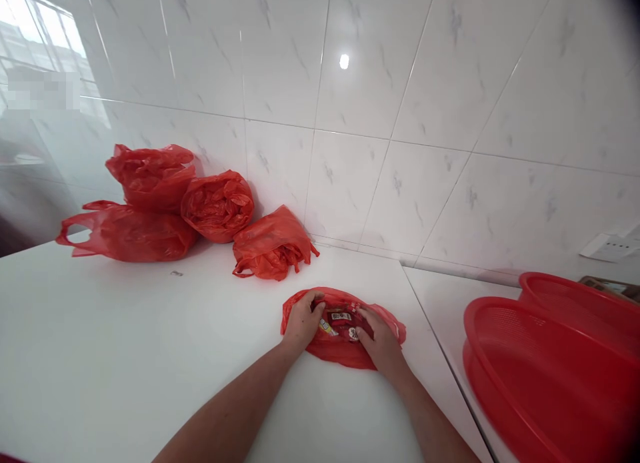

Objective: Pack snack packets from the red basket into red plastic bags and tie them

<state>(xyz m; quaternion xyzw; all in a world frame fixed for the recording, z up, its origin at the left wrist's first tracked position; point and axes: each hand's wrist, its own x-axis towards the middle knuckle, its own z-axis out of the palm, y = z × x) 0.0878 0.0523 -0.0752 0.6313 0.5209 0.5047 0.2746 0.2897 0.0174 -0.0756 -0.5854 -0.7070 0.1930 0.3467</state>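
A red plastic bag [340, 358] lies on the white table with its mouth spread wide. Inside it are small dark-red packets [341, 317] with white labels, and one with a yellow and white print [327, 327]. My left hand [302, 324] is curled over the bag's left rim, thumb and fingertips at the packets. On the opposite side, my right hand [381, 339] grips the right rim, with the thumb and a fingertip reaching in over the packets. The fingers partly hide the rim and the contents.
Several filled red plastic bags [137, 233] stand along the tiled wall, on the left part of the white table [150, 356]. The closest is a tied-looking bag [274, 244]. Red plastic baskets [540, 356] stand to the right, past a seam. A small scrap [177, 273] lies on the table.
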